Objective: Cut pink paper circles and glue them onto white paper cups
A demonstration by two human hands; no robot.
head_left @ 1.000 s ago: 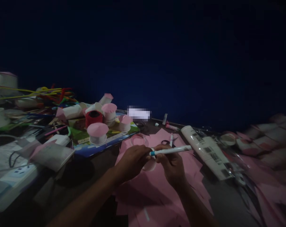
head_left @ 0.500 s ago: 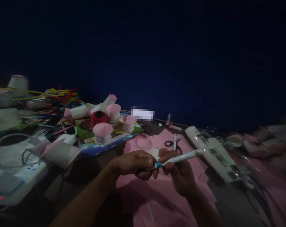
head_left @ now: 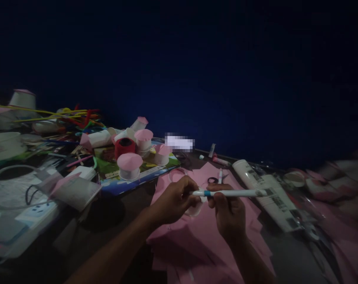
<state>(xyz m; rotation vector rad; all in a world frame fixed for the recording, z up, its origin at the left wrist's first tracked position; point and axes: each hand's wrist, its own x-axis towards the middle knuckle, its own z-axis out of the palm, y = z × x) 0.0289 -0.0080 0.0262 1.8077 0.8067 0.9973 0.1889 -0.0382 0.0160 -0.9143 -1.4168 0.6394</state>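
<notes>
A white marker pen (head_left: 241, 193) with a teal band lies level across both hands. My right hand (head_left: 230, 215) is closed round its barrel. At the other end, my left hand (head_left: 174, 201) pinches the pen's white tip or cap; which of the two I cannot tell. Below the pen, a white round object (head_left: 193, 210) is partly hidden by my fingers. Pink paper sheets (head_left: 193, 244) are spread beneath my hands. Just beyond the hands, dark-handled scissors (head_left: 213, 180) and another white pen (head_left: 220, 175) rest on the paper.
To the left stand paper cups with pink paper cones (head_left: 129, 161), a red yarn spool (head_left: 124, 148) and a white power strip (head_left: 34, 215). Stacked paper cups (head_left: 273, 197) in clear wrap lie at the right. Coloured pipe cleaners (head_left: 78, 116) are piled at far left.
The marker pen has turned from slanted to nearly level and shifted slightly right. My left hand has risen and moved its grip along with the pen's end; the white round object shows lower.
</notes>
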